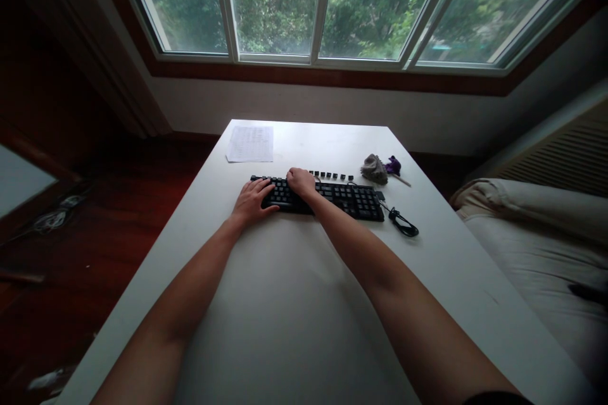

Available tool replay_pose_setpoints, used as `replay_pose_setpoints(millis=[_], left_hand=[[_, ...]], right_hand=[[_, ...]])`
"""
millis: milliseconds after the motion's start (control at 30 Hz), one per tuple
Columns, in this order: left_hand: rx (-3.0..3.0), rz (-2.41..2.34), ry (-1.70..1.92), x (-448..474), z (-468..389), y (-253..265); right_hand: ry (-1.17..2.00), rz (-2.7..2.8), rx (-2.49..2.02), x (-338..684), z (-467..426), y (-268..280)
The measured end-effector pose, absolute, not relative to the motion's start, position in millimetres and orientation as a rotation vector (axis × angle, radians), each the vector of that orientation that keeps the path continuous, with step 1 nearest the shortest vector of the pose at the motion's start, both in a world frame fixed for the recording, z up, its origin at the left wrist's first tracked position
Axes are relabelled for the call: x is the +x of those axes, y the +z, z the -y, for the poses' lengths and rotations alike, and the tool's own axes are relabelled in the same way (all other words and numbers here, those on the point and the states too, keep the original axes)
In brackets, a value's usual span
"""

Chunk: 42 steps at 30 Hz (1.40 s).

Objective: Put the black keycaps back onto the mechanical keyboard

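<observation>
A black keyboard lies across a white table. My left hand rests on its left end, fingers spread and thumb along the front edge. Over the upper left part of the keys, my right hand is closed with the fingers curled under; what they hold, if anything, is hidden. Several loose black keycaps stand in a row just behind the keyboard. Its black cable lies coiled at the right end.
Papers lie at the table's far left corner. A grey cloth and a purple bundle with a thin stick lie behind the keyboard's right end. Beyond the table is a window wall; a pale couch stands to the right.
</observation>
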<state>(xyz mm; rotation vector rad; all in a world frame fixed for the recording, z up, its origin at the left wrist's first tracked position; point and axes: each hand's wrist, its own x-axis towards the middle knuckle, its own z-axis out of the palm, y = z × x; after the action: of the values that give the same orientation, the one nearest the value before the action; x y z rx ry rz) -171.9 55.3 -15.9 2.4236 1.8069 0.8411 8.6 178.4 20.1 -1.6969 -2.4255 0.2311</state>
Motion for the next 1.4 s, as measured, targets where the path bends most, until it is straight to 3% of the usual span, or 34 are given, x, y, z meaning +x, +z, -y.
replay_pose_setpoints(millis=[867, 1400], left_hand=[[2.494, -1.866, 0.753, -173.4, -53.2, -15.9], [2.489, -1.871, 0.737, -174.4, -53.7, -15.2]], right_hand=[[-0.055, 2.324, -1.644, 41.1, -208.2, 5.8], [0.032, 2.361, -1.657, 56.8, -234.1, -5.1]])
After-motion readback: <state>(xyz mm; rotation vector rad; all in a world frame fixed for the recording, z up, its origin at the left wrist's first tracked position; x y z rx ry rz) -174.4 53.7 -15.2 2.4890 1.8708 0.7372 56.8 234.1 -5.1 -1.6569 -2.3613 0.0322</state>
